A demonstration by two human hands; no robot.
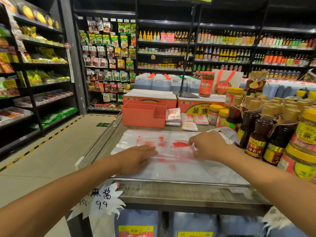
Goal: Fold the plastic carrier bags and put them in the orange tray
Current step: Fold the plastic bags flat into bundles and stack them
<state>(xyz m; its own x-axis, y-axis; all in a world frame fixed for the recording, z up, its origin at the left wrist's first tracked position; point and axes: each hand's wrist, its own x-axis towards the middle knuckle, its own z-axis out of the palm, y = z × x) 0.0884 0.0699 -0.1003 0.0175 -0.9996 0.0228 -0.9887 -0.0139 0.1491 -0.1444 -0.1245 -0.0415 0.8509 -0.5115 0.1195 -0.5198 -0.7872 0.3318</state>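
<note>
Just now my left hand (136, 159) lies flat, fingers straight, pressing the carrier bag (174, 170) onto the bench (171, 191) at the centre of the frame. My right hand (209, 145), just right of it, has its fingers curled and pinches a fold of the same bag. Above them, nearer the frame's middle, the orange tray (143, 117) stands, with folded bags (173, 115) stacked just beside its right wall. Brown bottles (256, 132) crowd the right edge.

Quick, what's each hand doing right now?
Left hand: open, pressing flat on the plastic carrier bag.
Right hand: closed, fingers curled, pinching the same bag.
</note>
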